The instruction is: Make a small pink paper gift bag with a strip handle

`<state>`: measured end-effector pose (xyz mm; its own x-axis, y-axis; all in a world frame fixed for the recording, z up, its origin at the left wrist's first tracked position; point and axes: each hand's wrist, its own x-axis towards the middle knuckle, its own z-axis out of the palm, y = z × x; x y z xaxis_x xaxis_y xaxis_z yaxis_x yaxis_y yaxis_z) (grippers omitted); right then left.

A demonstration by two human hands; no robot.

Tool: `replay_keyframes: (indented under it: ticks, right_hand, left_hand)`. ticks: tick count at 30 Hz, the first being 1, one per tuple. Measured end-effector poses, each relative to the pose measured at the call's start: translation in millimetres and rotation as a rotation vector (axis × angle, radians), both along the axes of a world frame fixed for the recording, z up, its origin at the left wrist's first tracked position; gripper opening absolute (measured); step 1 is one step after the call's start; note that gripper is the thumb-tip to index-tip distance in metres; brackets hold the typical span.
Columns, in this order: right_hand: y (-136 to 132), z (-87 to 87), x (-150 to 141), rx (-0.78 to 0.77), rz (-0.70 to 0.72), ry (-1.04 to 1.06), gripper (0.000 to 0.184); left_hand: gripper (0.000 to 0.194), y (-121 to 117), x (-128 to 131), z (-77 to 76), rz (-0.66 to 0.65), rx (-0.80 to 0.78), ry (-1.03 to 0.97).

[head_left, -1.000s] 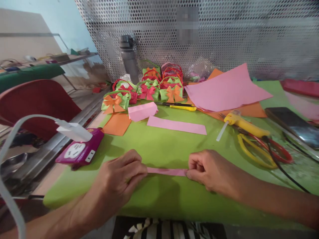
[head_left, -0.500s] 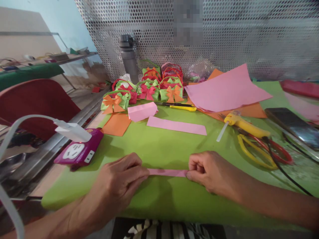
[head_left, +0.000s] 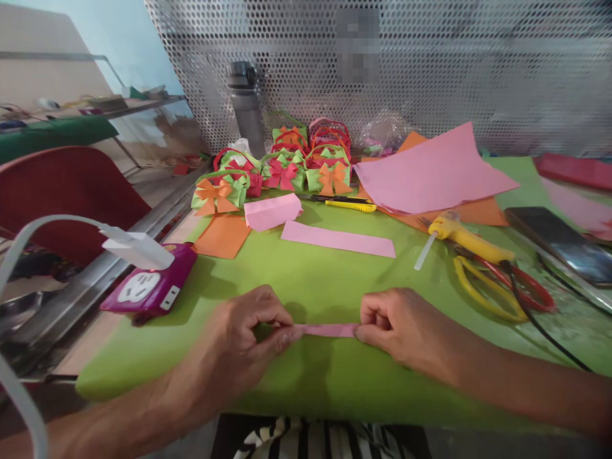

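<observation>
A narrow pink paper strip (head_left: 329,330) is stretched level between my two hands, above the near part of the green tabletop (head_left: 306,280). My left hand (head_left: 248,335) pinches its left end between thumb and forefinger. At the other end my right hand (head_left: 394,325) grips it, fingers curled and thumb pressed along the strip. Beyond the hands lies a wider flat pink paper strip (head_left: 337,240). Behind that one sits a folded pink paper piece (head_left: 272,212), with an orange paper piece (head_left: 222,236) to its left.
Several small paper baskets with bows (head_left: 282,172) stand at the back beside a grey bottle (head_left: 248,118). Pink sheets (head_left: 430,169) and a yellow cutter (head_left: 351,205) lie rightward. A yellow glue gun (head_left: 471,239), scissors (head_left: 492,290) and phone (head_left: 564,239) are right; a purple power strip (head_left: 153,287) is left.
My left hand has shifted right along the strip, its thumb and forefinger now closer to my right hand. Less of the strip shows between them. The right hand stays nearly still.
</observation>
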<state>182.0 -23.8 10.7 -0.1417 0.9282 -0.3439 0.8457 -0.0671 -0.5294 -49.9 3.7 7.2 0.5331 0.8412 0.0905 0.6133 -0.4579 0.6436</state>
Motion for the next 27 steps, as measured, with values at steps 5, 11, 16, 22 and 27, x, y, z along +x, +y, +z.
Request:
replay_keyframes:
  ticks: [5, 11, 16, 22, 27]
  right_hand:
    - [0.0, 1.2, -1.0, -0.013, 0.001, -0.013, 0.016]
    - [-0.3, 3.3, -1.0, 0.005, 0.018, -0.010, 0.016]
    - [0.5, 4.9, -2.0, -0.007, 0.019, -0.026, 0.016]
    - [1.4, 6.0, -3.7, -0.028, 0.021, -0.051, 0.017]
    - [1.4, 7.0, -4.4, -0.028, 0.018, -0.058, 0.018]
  left_hand:
    - [0.019, -1.3, 7.9, 1.4, 0.017, 0.046, 0.127]
    - [0.018, 2.8, 8.8, 3.8, -0.015, 0.162, 0.197]
    - [0.020, 5.2, 2.9, 4.0, -0.021, 0.175, 0.225]
    - [0.019, 3.4, -2.7, 0.3, -0.008, 0.167, 0.196]
    - [0.019, 5.0, -7.4, -1.0, -0.032, 0.079, 0.093]
